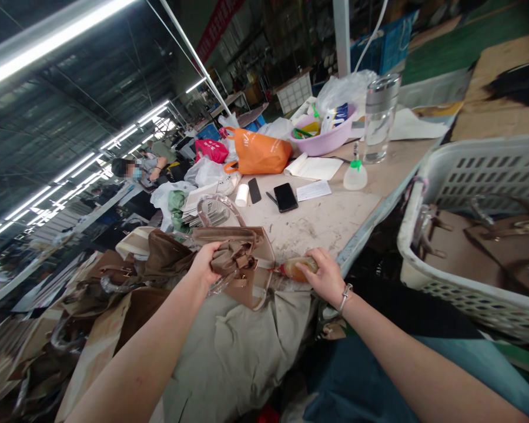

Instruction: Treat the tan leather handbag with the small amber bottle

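Observation:
My left hand [208,262] grips the folded top of a tan leather handbag [242,258] that lies on the worktable [335,217], its clear-wrapped handle arching above it. My right hand [325,275] closes around a small squeeze bottle of amber liquid [296,267] lying at the table's near edge, its tip pointing at the bag's side. A grey-green cloth [238,346] is spread under the bag and drapes toward me.
Brown bags [114,282] pile up on the left. On the table are two phones [285,197], papers, a white bottle [355,174], a glass flask [379,117], a pink basin [326,138] and an orange bag [258,153]. A white basket [480,223] with bags stands right. A person sits far left.

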A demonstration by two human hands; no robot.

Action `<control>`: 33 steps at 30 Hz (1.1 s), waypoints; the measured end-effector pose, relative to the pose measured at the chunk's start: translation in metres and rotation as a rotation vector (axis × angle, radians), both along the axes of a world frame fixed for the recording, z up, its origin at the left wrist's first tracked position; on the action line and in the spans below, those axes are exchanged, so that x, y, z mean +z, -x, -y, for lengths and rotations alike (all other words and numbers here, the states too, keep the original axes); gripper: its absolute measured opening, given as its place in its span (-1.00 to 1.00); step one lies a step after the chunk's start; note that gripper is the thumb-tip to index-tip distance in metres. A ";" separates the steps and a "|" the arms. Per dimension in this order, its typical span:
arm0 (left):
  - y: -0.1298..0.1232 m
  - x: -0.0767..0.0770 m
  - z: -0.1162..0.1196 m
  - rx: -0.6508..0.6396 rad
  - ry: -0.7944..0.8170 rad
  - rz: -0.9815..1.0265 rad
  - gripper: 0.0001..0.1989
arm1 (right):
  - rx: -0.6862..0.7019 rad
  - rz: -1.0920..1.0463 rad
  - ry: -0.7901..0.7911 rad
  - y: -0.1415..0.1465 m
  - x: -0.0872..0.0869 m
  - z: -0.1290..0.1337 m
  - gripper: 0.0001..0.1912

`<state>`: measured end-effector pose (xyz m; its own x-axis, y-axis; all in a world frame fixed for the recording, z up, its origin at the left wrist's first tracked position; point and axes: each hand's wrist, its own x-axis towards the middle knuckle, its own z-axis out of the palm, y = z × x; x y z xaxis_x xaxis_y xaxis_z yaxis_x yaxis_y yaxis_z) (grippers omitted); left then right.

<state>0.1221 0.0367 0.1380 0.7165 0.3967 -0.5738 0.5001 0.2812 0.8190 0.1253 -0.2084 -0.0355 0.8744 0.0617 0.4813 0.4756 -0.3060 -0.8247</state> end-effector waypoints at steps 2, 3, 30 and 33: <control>0.000 0.001 0.002 0.001 -0.001 -0.007 -0.83 | 0.009 0.002 0.005 0.000 -0.001 -0.001 -0.88; 0.000 0.002 0.003 0.001 -0.001 -0.008 -0.83 | 0.012 0.008 0.004 0.000 -0.001 -0.001 -0.88; -0.007 0.003 0.014 0.005 0.004 -0.019 -0.84 | 0.114 0.384 0.184 0.002 0.005 0.006 -0.86; -0.007 0.004 0.015 -0.010 0.011 -0.023 -0.83 | 0.095 0.331 0.141 0.000 0.005 0.006 -0.83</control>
<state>0.1290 0.0221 0.1420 0.7067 0.3836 -0.5944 0.5216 0.2851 0.8041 0.1253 -0.2145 -0.0308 0.6602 0.2211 0.7178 0.7410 -0.3476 -0.5745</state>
